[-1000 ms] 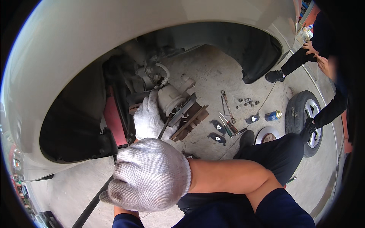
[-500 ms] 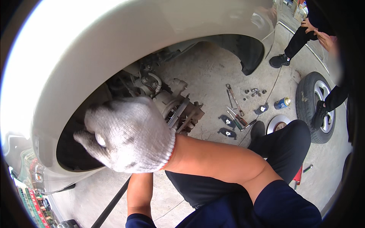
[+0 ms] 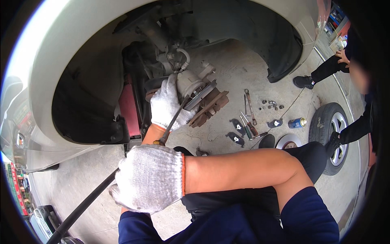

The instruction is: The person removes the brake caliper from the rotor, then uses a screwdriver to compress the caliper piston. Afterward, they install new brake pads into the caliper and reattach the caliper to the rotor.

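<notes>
My right hand (image 3: 149,179), in a white knit glove with an orange cuff, is closed in a fist at the lower middle. From it runs the dark shaft of a long screwdriver (image 3: 175,120), its handle mostly hidden in the fist. The tip reaches the brake caliper (image 3: 189,83) inside the wheel arch, beside the worn metal bracket (image 3: 209,109). My left hand (image 3: 165,105), gloved too, grips the near side of the caliper with its fingers up against it. Its forearm passes behind my right hand. Above the caliper curves a pale brake hose (image 3: 184,57).
A black bar (image 3: 87,203) slants in from the lower left, near a red piece (image 3: 129,105) under the car. Right of the hub lie brake pads (image 3: 235,138), a wrench (image 3: 250,107), a spray can (image 3: 297,123), a brake disc (image 3: 288,141) and a wheel (image 3: 328,136). A person stands beside the wheel.
My right hand has come down and toward me from in front of the wheel arch. The screwdriver and my left hand at the caliper now show. The view has shifted to take in more of the arch.
</notes>
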{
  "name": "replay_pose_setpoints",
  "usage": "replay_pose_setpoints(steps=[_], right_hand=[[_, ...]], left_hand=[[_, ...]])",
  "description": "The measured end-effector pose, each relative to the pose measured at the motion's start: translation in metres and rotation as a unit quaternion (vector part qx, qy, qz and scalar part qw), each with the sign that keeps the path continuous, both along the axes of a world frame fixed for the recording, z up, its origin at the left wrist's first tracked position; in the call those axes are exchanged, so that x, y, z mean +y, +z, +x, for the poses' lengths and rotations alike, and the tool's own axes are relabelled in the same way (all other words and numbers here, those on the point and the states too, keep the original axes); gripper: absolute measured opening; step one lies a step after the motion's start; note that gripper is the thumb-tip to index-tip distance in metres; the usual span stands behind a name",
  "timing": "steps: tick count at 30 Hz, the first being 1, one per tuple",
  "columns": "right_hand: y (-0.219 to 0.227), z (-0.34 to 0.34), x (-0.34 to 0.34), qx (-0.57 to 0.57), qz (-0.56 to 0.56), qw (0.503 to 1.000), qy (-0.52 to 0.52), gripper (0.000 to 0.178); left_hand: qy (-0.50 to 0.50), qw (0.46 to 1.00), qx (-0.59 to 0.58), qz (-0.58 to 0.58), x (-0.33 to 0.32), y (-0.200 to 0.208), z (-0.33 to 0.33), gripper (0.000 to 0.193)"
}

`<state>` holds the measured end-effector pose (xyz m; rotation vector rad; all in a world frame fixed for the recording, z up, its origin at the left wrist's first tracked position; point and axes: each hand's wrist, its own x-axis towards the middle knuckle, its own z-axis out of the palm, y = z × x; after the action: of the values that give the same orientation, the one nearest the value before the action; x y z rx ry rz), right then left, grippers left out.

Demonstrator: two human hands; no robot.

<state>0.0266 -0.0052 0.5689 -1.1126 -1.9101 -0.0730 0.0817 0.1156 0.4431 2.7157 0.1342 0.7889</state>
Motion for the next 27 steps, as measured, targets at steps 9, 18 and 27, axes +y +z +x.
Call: replay_pose_setpoints(steps=[9,18,27], right_hand=[[-0.016,-0.005,0.014,-0.021,-0.093,0.994,-0.050,0.023],[-0.020,-0.016,0.030,-0.036,-0.211,0.975,-0.059,0.019],[-0.024,-0.016,0.038,-0.068,-0.335,0.940,0.012,0.018]], left_hand=[[0.015,1.000,0.025,-0.013,-0.001,-0.008,0.001,0.106],[0.035,0.996,0.080,0.002,-0.002,0.003,0.001,0.117],[0.007,0.998,0.067,-0.014,-0.001,-0.001,0.001,0.113]])
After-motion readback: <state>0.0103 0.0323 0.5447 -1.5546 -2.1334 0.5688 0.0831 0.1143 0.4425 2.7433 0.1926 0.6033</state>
